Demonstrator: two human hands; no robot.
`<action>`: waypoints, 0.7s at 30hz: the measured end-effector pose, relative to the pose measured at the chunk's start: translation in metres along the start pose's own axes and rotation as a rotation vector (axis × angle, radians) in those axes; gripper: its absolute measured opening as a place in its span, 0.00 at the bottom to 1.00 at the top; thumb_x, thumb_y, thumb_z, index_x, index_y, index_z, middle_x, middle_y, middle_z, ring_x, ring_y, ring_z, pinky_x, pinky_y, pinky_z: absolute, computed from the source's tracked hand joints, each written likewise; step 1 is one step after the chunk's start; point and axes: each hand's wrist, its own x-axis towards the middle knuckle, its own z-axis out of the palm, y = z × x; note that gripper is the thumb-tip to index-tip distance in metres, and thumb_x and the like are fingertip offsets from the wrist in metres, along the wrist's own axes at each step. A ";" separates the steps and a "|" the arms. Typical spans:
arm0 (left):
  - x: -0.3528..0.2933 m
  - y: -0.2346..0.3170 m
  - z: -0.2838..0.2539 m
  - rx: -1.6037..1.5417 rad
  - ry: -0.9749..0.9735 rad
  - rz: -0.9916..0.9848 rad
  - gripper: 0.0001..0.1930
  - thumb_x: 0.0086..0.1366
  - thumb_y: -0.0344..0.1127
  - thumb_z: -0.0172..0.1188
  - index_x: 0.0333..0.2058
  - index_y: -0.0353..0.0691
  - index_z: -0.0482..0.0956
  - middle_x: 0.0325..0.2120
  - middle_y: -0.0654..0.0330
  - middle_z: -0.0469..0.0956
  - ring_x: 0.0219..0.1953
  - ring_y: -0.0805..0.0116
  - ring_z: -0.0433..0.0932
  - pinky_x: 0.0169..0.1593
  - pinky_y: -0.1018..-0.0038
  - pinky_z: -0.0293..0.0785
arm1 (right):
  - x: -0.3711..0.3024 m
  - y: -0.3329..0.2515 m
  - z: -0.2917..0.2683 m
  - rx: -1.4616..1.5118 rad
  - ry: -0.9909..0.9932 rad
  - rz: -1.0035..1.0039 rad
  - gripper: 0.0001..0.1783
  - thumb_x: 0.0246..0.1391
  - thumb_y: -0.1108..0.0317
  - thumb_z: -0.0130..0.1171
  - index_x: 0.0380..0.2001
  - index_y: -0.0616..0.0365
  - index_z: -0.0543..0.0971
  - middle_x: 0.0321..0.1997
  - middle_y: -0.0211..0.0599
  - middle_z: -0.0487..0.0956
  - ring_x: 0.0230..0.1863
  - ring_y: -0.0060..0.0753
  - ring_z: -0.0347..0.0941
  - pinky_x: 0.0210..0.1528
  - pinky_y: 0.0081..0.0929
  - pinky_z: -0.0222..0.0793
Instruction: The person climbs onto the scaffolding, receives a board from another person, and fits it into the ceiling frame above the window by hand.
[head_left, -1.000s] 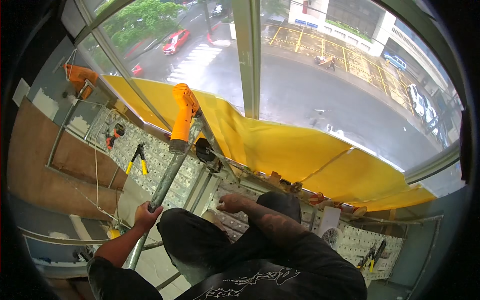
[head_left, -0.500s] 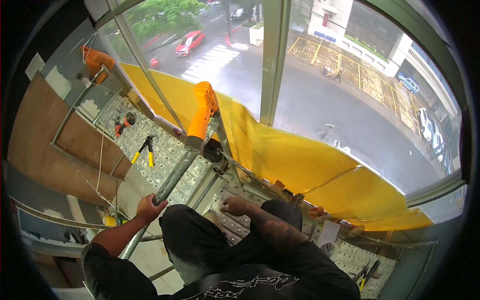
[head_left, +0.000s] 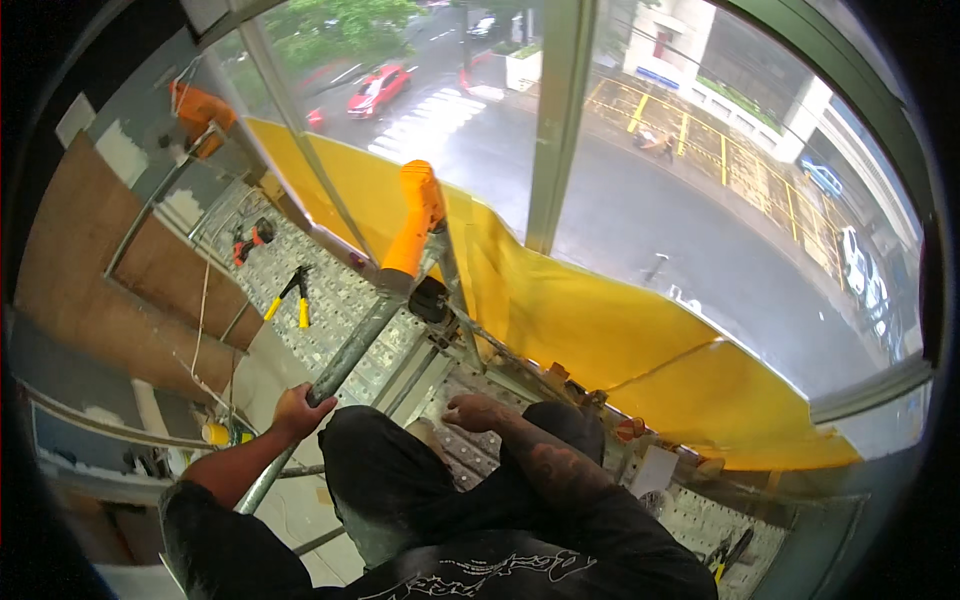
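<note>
My left hand is wrapped round a grey metal scaffold pipe that slants up from the lower left. At the pipe's upper end stands an orange, bent, rounded piece; its kind is unclear. A dark round object sits beside that joint. Between my knees, my right hand hovers or rests with its fingers curled in. Nothing shows in it. Below it lies a perforated metal plank.
Yellow-and-black handled pliers-like cutters and a red-and-black power drill lie on the left metal plank. Yellow sheeting lines the window's lower part. More tools lie at lower right. Outside is a street.
The view has shifted slightly. My left hand keeps its hold on the pipe, and my right hand stays between my knees.
</note>
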 end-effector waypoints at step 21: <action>0.001 0.017 -0.010 -0.357 -0.314 -0.236 0.23 0.65 0.51 0.65 0.19 0.45 0.68 0.13 0.67 0.62 0.15 0.74 0.57 0.20 0.71 0.52 | -0.055 0.014 -0.017 0.053 0.032 0.117 0.26 0.66 0.53 0.54 0.35 0.71 0.83 0.30 0.50 0.80 0.33 0.51 0.76 0.40 0.52 0.71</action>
